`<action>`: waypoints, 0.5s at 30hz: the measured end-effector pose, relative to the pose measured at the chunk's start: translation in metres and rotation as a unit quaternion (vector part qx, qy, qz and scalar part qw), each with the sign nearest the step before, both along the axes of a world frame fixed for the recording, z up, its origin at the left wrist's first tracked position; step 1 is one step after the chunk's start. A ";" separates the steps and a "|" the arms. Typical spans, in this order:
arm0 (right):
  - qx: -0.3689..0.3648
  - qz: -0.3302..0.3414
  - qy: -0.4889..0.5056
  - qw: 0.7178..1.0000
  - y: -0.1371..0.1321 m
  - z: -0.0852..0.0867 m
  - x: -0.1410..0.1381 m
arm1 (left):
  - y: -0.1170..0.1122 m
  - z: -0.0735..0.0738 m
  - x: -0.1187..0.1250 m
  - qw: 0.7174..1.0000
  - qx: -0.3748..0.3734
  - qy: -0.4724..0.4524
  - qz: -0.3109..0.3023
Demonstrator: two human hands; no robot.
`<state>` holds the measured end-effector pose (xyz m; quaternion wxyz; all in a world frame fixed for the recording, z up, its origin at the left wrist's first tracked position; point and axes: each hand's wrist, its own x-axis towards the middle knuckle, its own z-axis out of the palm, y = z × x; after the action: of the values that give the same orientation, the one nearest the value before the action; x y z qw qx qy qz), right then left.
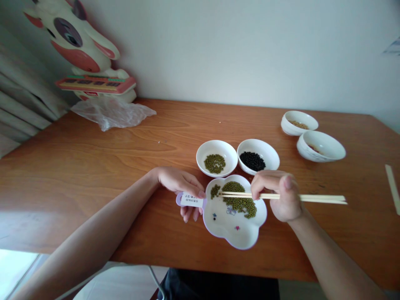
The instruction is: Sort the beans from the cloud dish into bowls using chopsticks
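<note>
A flower-shaped white plate (231, 233) with a lilac rim lies near the table's front edge and holds a heap of green mung beans (239, 202). My left hand (183, 185) pinches the plate's labelled handle (189, 200) at its left side. My right hand (279, 193) is closed round a pair of wooden chopsticks (321, 198) held level, their tips over the beans at the plate's left. Just behind the plate stand a white bowl of green beans (216, 158) and a white bowl of black beans (258, 156).
Two more white bowls (299, 122) (321, 146) with brownish contents stand at the back right. A crumpled clear plastic bag (112, 112) and a cow-shaped toy (83, 50) sit at the back left against the wall. A wooden stick (393, 188) lies at the right edge.
</note>
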<state>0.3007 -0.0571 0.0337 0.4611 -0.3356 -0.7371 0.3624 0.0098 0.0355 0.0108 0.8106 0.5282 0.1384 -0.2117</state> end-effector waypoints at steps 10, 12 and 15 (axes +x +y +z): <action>-0.033 -0.020 0.067 0.997 -0.004 0.011 -0.001 | 0.001 -0.003 0.000 1.000 -0.005 0.005 0.000; -0.044 -0.034 0.119 0.991 -0.004 0.016 0.001 | 0.001 -0.003 0.000 1.000 -0.004 0.007 -0.001; -0.002 -0.084 0.195 0.977 0.000 0.018 0.005 | 0.001 -0.004 0.000 1.000 -0.014 0.003 0.000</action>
<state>0.3055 -0.0572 0.0513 0.6241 -0.3204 -0.6015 0.3821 0.0096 0.0361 0.0067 0.8176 0.5160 0.1381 -0.2150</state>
